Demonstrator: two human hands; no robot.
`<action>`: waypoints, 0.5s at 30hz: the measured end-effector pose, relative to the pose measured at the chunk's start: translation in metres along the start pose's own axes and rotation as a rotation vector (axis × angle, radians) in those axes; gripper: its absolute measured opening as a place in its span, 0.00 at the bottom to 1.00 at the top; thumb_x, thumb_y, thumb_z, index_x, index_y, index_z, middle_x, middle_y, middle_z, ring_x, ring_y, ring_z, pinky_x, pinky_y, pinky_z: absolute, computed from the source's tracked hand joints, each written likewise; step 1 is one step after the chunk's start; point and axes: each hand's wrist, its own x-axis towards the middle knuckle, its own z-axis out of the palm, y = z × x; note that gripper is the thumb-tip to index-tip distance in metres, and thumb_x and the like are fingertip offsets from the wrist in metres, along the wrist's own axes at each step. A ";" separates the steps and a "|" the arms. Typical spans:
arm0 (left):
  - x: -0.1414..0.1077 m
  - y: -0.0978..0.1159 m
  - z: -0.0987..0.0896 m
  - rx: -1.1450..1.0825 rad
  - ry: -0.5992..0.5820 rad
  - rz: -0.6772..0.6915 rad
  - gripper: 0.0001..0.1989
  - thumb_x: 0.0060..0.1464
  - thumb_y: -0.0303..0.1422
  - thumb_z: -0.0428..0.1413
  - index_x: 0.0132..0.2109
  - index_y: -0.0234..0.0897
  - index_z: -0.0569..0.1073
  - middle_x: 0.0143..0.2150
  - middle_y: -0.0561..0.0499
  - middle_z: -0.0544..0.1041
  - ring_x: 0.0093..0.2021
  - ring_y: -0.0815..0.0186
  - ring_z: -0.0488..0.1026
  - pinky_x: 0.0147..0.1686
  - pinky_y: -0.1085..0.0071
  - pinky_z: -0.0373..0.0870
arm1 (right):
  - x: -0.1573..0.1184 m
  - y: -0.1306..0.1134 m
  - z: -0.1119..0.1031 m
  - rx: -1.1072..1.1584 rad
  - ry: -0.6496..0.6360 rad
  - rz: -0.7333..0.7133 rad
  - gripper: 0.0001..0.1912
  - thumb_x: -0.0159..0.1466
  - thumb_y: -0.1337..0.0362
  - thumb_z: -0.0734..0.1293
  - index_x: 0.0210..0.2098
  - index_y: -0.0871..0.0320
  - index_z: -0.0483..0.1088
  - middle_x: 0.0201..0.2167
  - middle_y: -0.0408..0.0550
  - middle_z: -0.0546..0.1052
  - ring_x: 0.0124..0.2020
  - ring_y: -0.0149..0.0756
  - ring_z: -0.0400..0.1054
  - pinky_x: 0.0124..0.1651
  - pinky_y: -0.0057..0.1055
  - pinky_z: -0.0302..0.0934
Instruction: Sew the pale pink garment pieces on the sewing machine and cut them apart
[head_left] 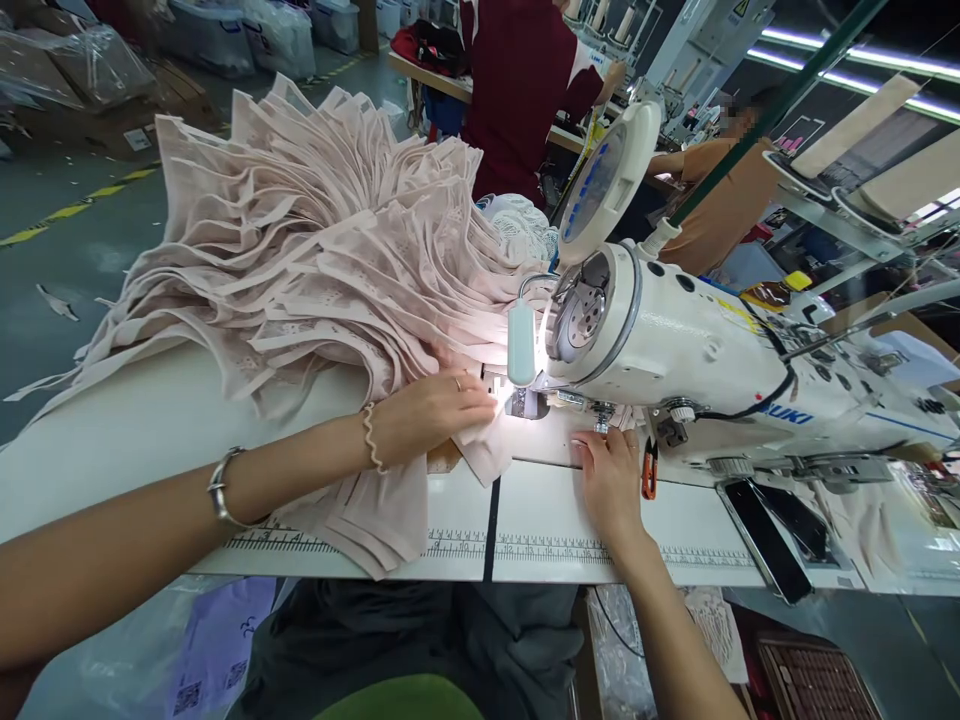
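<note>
My left hand (pixel 429 412) lies over a pale pink fabric piece (pixel 487 452) just left of the lit needle area, its fingers together on the cloth. Part of that piece hangs below the fingertips. To the right of the needle, my right hand (pixel 613 478) rests on the machine bed with fingers apart, and I see nothing in it. The white sewing machine (pixel 675 320) reaches in from the right. A large heap of pale pink fabric pieces (pixel 322 240) spreads behind my left hand, and several layers drape over the front edge below my wrist.
Orange-handled thread snips (pixel 649 472) stand by my right hand. A phone (pixel 765 540) lies near the front edge. A small lamp (pixel 521 342) and a round magnifier (pixel 611 180) jut over the needle. A ruler strip (pixel 555 549) runs along the table edge. Two co-workers are beyond.
</note>
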 end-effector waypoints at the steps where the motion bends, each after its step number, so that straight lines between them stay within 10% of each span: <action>1: -0.005 0.003 -0.005 -0.058 -0.082 0.031 0.12 0.60 0.18 0.49 0.42 0.34 0.75 0.42 0.47 0.78 0.44 0.62 0.72 0.46 0.67 0.67 | 0.001 -0.004 -0.001 0.021 0.020 -0.032 0.11 0.69 0.68 0.58 0.38 0.56 0.71 0.33 0.50 0.69 0.37 0.41 0.65 0.39 0.37 0.64; 10: -0.014 0.028 -0.055 -0.604 -0.895 -0.110 0.12 0.46 0.30 0.68 0.39 0.40 0.78 0.29 0.56 0.79 0.27 0.67 0.73 0.23 0.74 0.60 | 0.009 -0.042 0.003 0.100 -0.081 -0.286 0.05 0.68 0.69 0.61 0.36 0.58 0.68 0.36 0.50 0.74 0.38 0.38 0.65 0.39 0.31 0.61; 15: 0.000 0.024 -0.024 -0.304 -0.491 -0.029 0.17 0.53 0.19 0.59 0.49 0.38 0.75 0.54 0.48 0.77 0.55 0.61 0.72 0.50 0.69 0.65 | 0.009 -0.037 0.006 0.100 -0.126 -0.233 0.08 0.69 0.71 0.59 0.37 0.58 0.69 0.37 0.50 0.73 0.40 0.38 0.64 0.41 0.32 0.60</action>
